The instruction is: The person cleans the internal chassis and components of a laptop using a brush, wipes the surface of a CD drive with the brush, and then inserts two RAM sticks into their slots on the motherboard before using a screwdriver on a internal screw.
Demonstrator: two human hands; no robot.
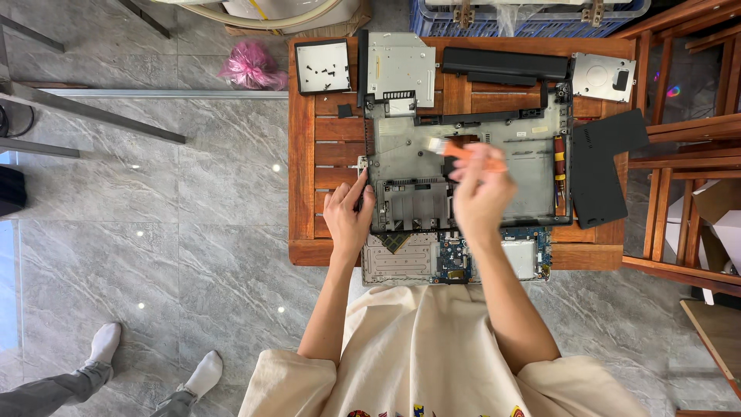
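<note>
A grey laptop bottom case [494,166] lies open on a small wooden slatted table [302,154]. My left hand [347,216] rests on the case's left front corner and steadies it. My right hand [482,193] is raised over the middle of the case and grips a small brush with an orange handle [467,150], its bristles pointing left over the case. The brush is blurred. A blue-green circuit board with its metal frame [455,259] sits at the table's near edge, under my forearms.
On the table lie an optical drive [400,69], a black battery [503,66], a drive caddy [603,77], a black cover panel [602,166], screwdrivers [559,166] and a screw tray [323,66]. Wooden chairs [683,139] stand right. Another person's feet [104,344] are at lower left.
</note>
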